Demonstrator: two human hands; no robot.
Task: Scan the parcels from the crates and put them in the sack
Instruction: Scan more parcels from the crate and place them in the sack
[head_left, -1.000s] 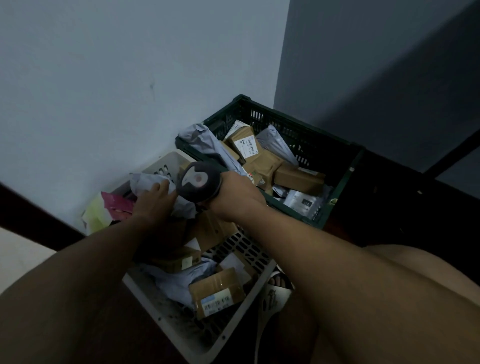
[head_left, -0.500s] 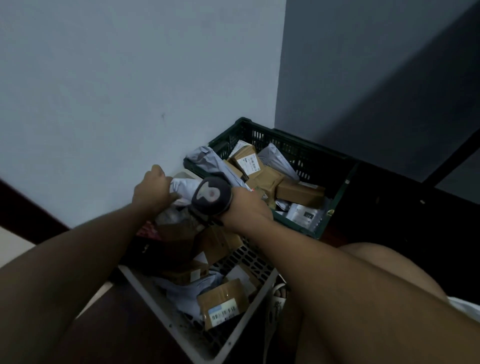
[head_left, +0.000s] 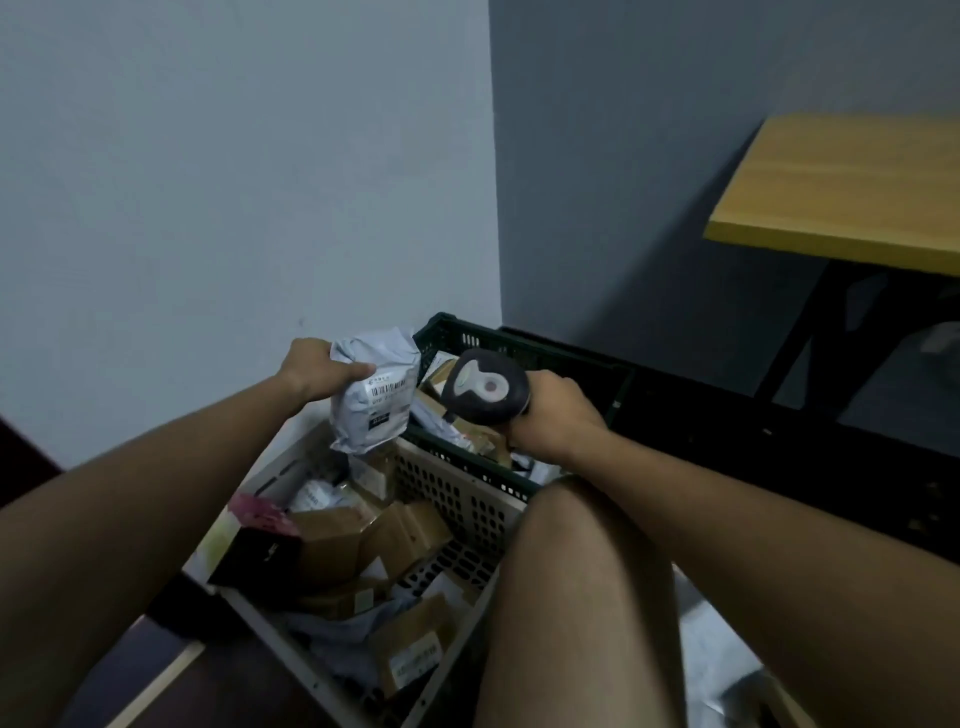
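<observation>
Since a moment ago we have lifted the grey mailer parcel (head_left: 375, 391) clear of the white crate (head_left: 470, 501); it now hangs above that crate's far corner with its barcode label turned toward us. Our left hand (head_left: 317, 370) grips its top, fingers curled behind and thumb across the front, just above the label. To the right of those fingers, a little apart from the parcel, our right hand (head_left: 553, 418) is wrapped round the handle of the scanner (head_left: 485, 387), its head angled toward the label.

We judge the scan is about to happen. Plenty remains: cardboard boxes (head_left: 400, 535) and mailers fill the white crate, and more parcels (head_left: 452, 410) sit in the green crate (head_left: 519, 353) beyond the scanner. We cannot make out the sack.

Open air surrounds the parcel; the wall (head_left: 234, 182) stands behind our fingers and our knee (head_left: 576, 525) below the right wrist.
</observation>
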